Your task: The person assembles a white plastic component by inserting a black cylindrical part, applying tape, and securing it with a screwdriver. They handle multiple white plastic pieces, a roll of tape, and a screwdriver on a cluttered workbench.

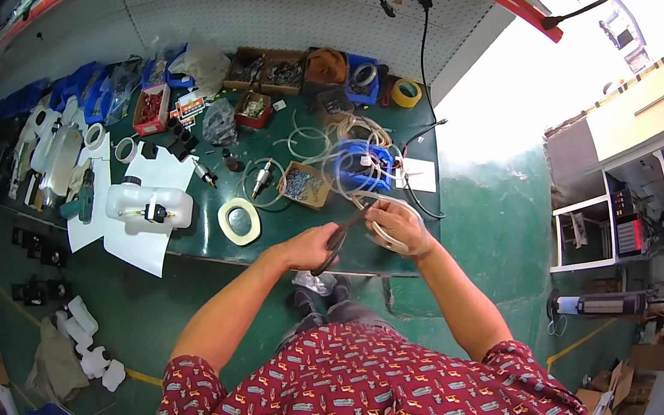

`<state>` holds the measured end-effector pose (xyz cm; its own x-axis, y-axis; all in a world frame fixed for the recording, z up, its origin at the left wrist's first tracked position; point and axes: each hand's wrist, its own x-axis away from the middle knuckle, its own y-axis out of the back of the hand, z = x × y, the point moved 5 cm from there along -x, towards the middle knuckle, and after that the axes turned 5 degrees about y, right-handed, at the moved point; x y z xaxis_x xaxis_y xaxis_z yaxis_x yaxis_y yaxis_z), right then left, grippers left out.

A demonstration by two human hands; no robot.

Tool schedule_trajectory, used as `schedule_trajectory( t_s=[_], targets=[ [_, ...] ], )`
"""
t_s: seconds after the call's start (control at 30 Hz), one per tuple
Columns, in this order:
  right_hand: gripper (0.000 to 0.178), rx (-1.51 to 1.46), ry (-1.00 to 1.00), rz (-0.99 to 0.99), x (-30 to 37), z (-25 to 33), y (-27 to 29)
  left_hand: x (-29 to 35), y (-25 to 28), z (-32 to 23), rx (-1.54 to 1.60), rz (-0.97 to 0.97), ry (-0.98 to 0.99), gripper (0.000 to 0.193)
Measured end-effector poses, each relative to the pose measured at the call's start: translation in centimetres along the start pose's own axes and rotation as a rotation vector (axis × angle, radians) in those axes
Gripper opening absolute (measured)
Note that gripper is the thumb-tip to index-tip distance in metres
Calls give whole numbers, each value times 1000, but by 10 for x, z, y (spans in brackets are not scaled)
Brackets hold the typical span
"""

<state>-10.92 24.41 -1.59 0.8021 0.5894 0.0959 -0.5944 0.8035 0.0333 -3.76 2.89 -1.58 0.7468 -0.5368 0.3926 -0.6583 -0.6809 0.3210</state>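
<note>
My left hand (309, 248) is closed round the handles of dark scissors (336, 247), whose blades point toward my right hand. My right hand (399, 226) grips a length of clear plastic tubing (390, 241), which bends round beside the palm. The scissor tips come close to the tubing at my right fingers; whether they touch it I cannot tell. Just beyond, coils of clear tubing (303, 135) spread over a blue bin (358, 170). A cardboard box of small parts (304, 186) stands left of that bin.
A white plastic tank (142, 204) lies on white sheets at the left of the green table (207, 240). Nearer are a cream tape roll (240, 222) and a metal fitting (262, 178). Parts boxes line the back, with a yellow tape roll (406, 93) at the right.
</note>
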Motion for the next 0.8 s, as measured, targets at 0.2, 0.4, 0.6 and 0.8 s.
schedule_trajectory(
  t_s=[0.2, 0.4, 0.6, 0.8],
  targets=[
    [21, -267, -405, -101, -24, 8, -10, -22, 3, 32, 50, -37, 36, 41],
    [19, 250, -251, -237, -58, -21, 18, -36, 1, 44, 211, -176, 157, 26],
    [18, 76, 65, -841, -73, -60, 105, -36, -14, 82, 196, -397, 292, 20],
    [44, 1073, 356, -889, -83, 15, 89, -14, -2, 57, -49, -522, 513, 27]
  ],
)
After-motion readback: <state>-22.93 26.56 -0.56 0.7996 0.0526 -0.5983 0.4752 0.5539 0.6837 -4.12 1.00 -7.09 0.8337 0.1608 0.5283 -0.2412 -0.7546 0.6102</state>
